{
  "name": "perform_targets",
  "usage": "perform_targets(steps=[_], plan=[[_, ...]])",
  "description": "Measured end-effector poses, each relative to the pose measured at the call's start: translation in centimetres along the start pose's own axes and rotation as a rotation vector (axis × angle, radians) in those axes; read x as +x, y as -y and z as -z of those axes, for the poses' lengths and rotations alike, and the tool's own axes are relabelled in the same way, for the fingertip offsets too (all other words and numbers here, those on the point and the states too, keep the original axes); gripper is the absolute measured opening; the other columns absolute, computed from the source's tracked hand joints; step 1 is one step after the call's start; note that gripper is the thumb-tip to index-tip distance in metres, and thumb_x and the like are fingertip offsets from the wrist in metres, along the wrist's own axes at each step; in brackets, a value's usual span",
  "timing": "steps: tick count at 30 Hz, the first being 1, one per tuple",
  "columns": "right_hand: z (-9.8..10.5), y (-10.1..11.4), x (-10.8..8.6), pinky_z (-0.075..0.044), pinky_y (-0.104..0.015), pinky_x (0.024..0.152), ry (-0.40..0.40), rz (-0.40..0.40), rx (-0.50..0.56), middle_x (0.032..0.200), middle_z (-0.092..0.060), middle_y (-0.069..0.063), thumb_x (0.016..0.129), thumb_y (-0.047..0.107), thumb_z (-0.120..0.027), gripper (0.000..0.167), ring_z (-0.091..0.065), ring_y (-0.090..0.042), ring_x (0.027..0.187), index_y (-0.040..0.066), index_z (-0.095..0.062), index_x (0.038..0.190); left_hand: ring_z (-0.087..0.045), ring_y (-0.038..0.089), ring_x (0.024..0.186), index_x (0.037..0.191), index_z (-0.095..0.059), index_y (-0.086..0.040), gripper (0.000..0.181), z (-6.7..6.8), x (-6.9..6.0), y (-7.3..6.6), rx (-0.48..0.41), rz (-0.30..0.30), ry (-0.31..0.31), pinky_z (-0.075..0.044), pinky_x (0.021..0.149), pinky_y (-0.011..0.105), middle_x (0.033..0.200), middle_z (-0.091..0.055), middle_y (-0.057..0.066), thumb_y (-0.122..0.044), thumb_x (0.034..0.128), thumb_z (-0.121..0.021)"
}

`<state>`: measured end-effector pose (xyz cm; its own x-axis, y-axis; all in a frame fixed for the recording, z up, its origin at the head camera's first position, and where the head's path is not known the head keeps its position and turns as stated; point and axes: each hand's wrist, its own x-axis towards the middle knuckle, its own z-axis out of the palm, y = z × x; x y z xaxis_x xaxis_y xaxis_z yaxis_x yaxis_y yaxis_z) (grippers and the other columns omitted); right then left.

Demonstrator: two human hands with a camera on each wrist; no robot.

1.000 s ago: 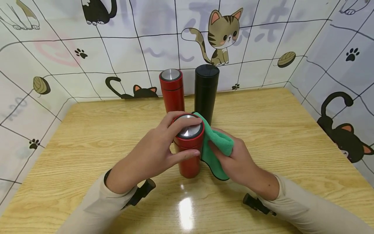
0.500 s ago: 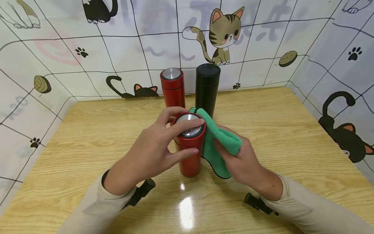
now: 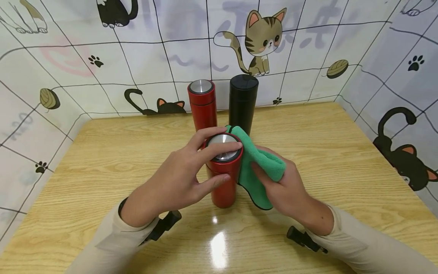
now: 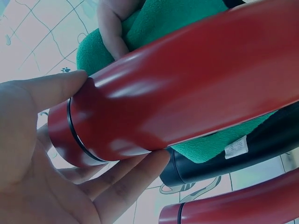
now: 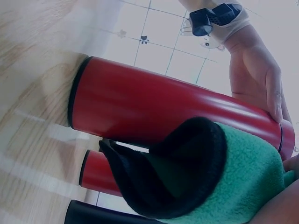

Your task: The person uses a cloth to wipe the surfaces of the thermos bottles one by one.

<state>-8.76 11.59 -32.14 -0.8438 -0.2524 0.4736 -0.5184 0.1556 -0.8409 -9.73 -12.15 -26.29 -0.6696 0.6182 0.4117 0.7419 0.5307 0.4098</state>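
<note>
Shifted slightly right since half a second ago: front red bottle (image 3: 224, 167), green cloth (image 3: 246, 177) and right grip (image 3: 289, 190); rear pair unchanged. Largest item, the white wall covering (image 3: 147, 62), printed with grid lines, cats and paw marks, surrounds the back and sides of a wood-grain tabletop (image 3: 109, 160). On it, toward the wall, black bottle (image 3: 242, 104) upright, with rear red bottle (image 3: 202, 112) upright just left of it, a gap between. Front red bottle upright, nearer the person, silver-topped; base contact with tabletop cannot be told. Left grip (image 3: 174, 173) grasping its upper end, thumb on the near side, a finger across the cap. Right grip clasping the folded cloth, which lies against the bottle's right side. Light sleeves (image 3: 362, 236) on both arms; small black camera (image 3: 167, 222) at left wrist. White tag (image 4: 237, 148) on the cloth, left wrist view.
</note>
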Motion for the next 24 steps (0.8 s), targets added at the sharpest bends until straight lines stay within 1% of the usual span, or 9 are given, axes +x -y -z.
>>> perform_targets(steps=[3,5,6,8,10,13,15,19,24], plan=[[0.04,0.03,0.02,-0.053,-0.023,0.098,-0.006,0.011,0.009,0.132,-0.063,0.010,0.096,-0.008,-0.055,0.043,-0.063,-0.005,0.119,-0.001,-0.056,0.138,-0.064,0.014,0.106,0.145,-0.050,-0.031,0.059,0.08,-0.02,0.03,0.010,-0.018,-0.007,-0.054,0.071,0.027,0.157,-0.036,0.005,-0.031,0.0908,-0.074],[0.02,-0.09,0.05,-0.053,-0.023,0.098,0.002,0.008,0.018,0.133,-0.063,0.011,0.096,-0.008,-0.055,0.043,-0.063,-0.006,0.120,-0.001,-0.055,0.139,-0.060,0.017,0.115,0.144,-0.051,-0.030,0.059,0.15,-0.07,0.03,0.025,-0.028,-0.023,-0.055,0.073,0.029,0.158,-0.035,0.005,-0.030,0.0899,-0.075],[0.00,-0.17,0.06,-0.053,-0.023,0.098,0.009,-0.001,0.021,0.133,-0.062,0.011,0.097,-0.007,-0.054,0.043,-0.063,-0.006,0.120,0.000,-0.055,0.139,-0.058,0.018,0.121,0.144,-0.052,-0.030,0.059,0.20,-0.10,0.00,0.034,-0.032,-0.031,-0.055,0.074,0.030,0.158,-0.035,0.005,-0.030,0.0896,-0.075],[-0.05,-0.39,0.11,-0.053,-0.023,0.098,0.029,-0.023,0.028,0.135,-0.063,0.002,0.098,-0.005,-0.053,0.042,-0.063,-0.006,0.120,0.000,-0.054,0.140,-0.055,0.019,0.125,0.142,-0.053,-0.031,0.058,0.24,-0.18,-0.02,0.048,-0.035,-0.044,-0.055,0.074,0.030,0.156,-0.037,0.006,-0.030,0.0892,-0.076],[-0.09,-0.56,0.15,-0.053,-0.024,0.098,0.045,-0.043,0.027,0.136,-0.062,-0.006,0.099,-0.003,-0.053,0.042,-0.063,-0.007,0.120,0.002,-0.054,0.141,-0.058,0.017,0.116,0.142,-0.054,-0.031,0.057,0.25,-0.23,-0.06,0.058,-0.038,-0.053,-0.053,0.069,0.028,0.153,-0.041,0.007,-0.029,0.0893,-0.076],[-0.13,-0.65,0.15,-0.054,-0.024,0.097,0.047,-0.056,0.020,0.135,-0.063,-0.011,0.099,-0.002,-0.054,0.041,-0.064,-0.006,0.119,0.002,-0.055,0.140,-0.061,0.012,0.097,0.142,-0.054,-0.031,0.056,0.17,-0.27,-0.04,0.064,-0.043,-0.053,-0.050,0.064,0.025,0.151,-0.043,0.008,-0.028,0.0906,-0.074],[-0.14,-0.56,0.12,-0.054,-0.025,0.096,0.031,-0.045,0.021,0.133,-0.064,-0.004,0.098,-0.003,-0.054,0.040,-0.065,-0.007,0.117,0.002,-0.056,0.138,-0.060,0.008,0.083,0.143,-0.053,-0.030,0.055,0.12,-0.28,-0.05,0.068,-0.052,-0.048,-0.048,0.062,0.023,0.152,-0.043,0.007,-0.027,0.0914,-0.073],[-0.08,-0.28,0.04,-0.054,-0.024,0.096,-0.007,-0.004,0.029,0.130,-0.065,0.008,0.096,-0.007,-0.055,0.040,-0.065,-0.006,0.115,0.000,-0.058,0.136,-0.054,0.006,0.069,0.143,-0.052,-0.028,0.055,0.08,-0.31,-0.11,0.075,-0.071,-0.038,-0.046,0.059,0.022,0.156,-0.040,0.006,-0.024,0.0921,-0.070],[-0.05,-0.14,0.02,-0.052,-0.023,0.099,-0.015,0.032,0.041,0.133,-0.063,0.009,0.096,-0.010,-0.054,0.043,-0.063,-0.006,0.120,-0.002,-0.056,0.137,-0.046,0.005,0.059,0.144,-0.049,-0.026,0.056,0.04,-0.25,-0.22,0.070,-0.064,-0.027,-0.043,0.054,0.021,0.159,-0.037,0.003,-0.021,0.0915,-0.068]])
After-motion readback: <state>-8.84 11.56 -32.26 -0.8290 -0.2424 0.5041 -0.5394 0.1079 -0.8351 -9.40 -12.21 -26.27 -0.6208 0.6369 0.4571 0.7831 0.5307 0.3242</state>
